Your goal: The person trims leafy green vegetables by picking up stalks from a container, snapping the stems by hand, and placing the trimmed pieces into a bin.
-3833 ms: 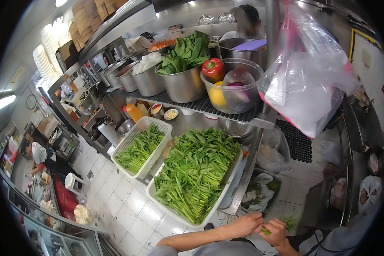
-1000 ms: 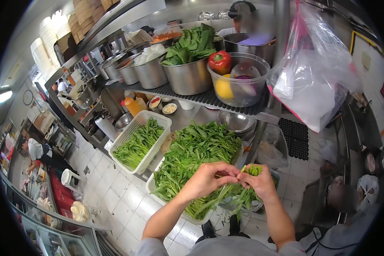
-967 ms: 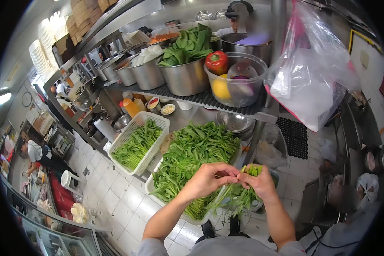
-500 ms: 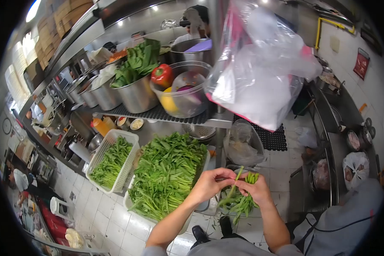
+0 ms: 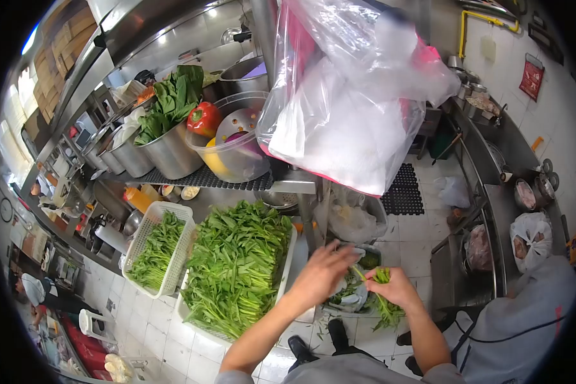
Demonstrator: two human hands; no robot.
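My right hand (image 5: 395, 288) is closed around a small bunch of leafy green stems (image 5: 388, 310), whose leaves hang down below the fist. One stem sticks out to the left, towards my other hand. My left hand (image 5: 323, 272) is slightly blurred, its fingers stretched out, and I see nothing in it. Below both hands stands a bin (image 5: 351, 301) with green scraps and plastic in it. To the left, a large white tub (image 5: 287, 272) is heaped with leafy greens (image 5: 237, 262). Beside it a white slotted basket (image 5: 180, 249) holds more of the same greens (image 5: 160, 253).
A clear plastic bag (image 5: 358, 109) hangs in front of the shelf. Steel pots (image 5: 176, 153) and a clear tub (image 5: 240, 166) with a red pepper (image 5: 204, 120) stand on the shelf. A person in grey (image 5: 518, 320) is close on my right. Another lined bin (image 5: 355, 217) stands ahead.
My left hand has come away from the stems and opened, moving slightly left. My right hand has shifted a little right and down with the bunch. The view has turned slightly.
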